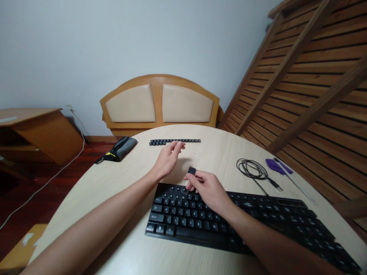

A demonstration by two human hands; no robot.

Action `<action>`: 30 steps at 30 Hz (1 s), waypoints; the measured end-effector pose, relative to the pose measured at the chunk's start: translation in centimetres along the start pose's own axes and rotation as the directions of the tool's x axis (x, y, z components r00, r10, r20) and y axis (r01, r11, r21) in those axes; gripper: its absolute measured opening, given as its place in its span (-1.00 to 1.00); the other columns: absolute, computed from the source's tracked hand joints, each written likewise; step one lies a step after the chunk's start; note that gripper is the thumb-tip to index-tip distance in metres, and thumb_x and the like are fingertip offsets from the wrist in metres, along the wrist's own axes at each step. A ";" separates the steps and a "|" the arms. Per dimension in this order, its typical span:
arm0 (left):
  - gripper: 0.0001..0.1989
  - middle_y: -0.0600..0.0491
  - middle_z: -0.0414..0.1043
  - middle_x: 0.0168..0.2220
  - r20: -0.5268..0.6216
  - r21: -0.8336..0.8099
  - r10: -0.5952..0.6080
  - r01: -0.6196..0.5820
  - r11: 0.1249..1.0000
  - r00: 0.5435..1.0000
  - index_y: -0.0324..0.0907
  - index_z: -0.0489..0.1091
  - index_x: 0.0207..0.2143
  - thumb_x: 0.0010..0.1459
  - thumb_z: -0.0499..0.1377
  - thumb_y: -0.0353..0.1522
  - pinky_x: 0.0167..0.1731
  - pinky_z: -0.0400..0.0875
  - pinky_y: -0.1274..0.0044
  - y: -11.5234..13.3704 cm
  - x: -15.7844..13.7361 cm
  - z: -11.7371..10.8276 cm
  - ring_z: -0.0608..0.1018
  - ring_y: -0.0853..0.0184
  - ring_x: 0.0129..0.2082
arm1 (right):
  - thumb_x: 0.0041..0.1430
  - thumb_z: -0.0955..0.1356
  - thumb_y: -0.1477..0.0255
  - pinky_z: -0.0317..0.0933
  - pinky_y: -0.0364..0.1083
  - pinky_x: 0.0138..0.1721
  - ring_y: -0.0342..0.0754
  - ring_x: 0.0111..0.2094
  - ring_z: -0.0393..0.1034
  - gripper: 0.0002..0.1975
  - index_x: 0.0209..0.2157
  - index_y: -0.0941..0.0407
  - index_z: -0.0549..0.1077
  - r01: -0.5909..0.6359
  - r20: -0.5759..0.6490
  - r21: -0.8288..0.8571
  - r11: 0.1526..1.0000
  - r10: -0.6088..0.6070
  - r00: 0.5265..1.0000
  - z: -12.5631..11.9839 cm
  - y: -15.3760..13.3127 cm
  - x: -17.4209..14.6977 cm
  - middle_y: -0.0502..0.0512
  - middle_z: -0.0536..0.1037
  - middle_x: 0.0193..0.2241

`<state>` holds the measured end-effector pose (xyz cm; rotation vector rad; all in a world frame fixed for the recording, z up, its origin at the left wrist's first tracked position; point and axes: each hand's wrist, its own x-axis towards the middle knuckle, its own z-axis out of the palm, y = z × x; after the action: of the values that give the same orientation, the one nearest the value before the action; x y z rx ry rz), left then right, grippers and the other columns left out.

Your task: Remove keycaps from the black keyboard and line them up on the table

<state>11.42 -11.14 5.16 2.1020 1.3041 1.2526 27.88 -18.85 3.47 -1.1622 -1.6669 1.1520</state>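
Observation:
A black keyboard (197, 238) lies at an angle on the round table, with bare switch spots showing in its upper left rows. My right hand (210, 187) pinches the black handle of a wire keycap puller (192, 170) over these rows. Thin wire loops stick out above and below the handle; the lower one is by a key near the keyboard's top edge. Raised over the table, my left hand (169, 157) is open, its fingers loosely stretched to the right. Just beyond it, loose black keycaps (157, 143) stand lined up in rows, partly hidden by the fingers.
A coiled black cable (249, 170) lies behind the keyboard. Right of it are a purple cloth (278, 166) and a long thin brush-like tool (296, 181). A grey-black pouch (120, 149) sits at the table's left edge. A headboard (159, 99) stands behind the table (126, 248).

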 end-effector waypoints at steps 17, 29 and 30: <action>-0.73 0.11 0.37 -0.49 0.221 -0.482 -0.227 0.308 0.820 0.949 -0.20 0.42 -0.27 0.26 0.11 -0.17 -0.46 0.30 0.55 3.1 -8.4 -1.1 0.37 0.38 -0.51 | 0.19 0.37 0.19 0.19 -0.12 -0.37 -0.05 -0.41 0.40 -0.73 -0.37 0.11 0.54 0.183 0.166 -0.317 0.930 -0.135 0.977 -0.9 -1.7 -1.1 0.00 0.56 -0.45; -0.77 0.11 0.38 -0.47 0.203 -0.463 -0.280 0.344 0.817 0.938 -0.15 0.34 -0.21 0.28 0.09 -0.17 -0.49 0.34 0.57 3.2 -8.9 -1.5 0.46 0.35 -0.46 | -0.04 0.53 0.26 0.24 0.01 -0.08 0.16 -0.06 0.35 -0.58 -0.11 0.06 0.52 0.234 0.370 -0.650 0.723 0.032 0.929 -3.0 -3.2 -2.1 0.15 0.50 -0.15; -0.77 0.11 0.39 -0.45 0.196 -0.460 -0.287 0.347 0.818 0.938 -0.14 0.34 -0.21 0.28 0.09 -0.17 -0.49 0.34 0.57 3.4 -8.9 -1.7 0.47 0.34 -0.44 | -0.03 0.53 0.25 0.24 0.01 -0.07 0.15 -0.06 0.35 -0.58 -0.12 0.07 0.52 0.243 0.374 -0.641 0.728 0.020 0.927 -2.6 -3.0 -2.1 0.15 0.49 -0.15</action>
<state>10.15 -20.70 3.99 1.5043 1.0851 1.1418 30.14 -20.72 6.88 -1.2945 -2.5493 0.6911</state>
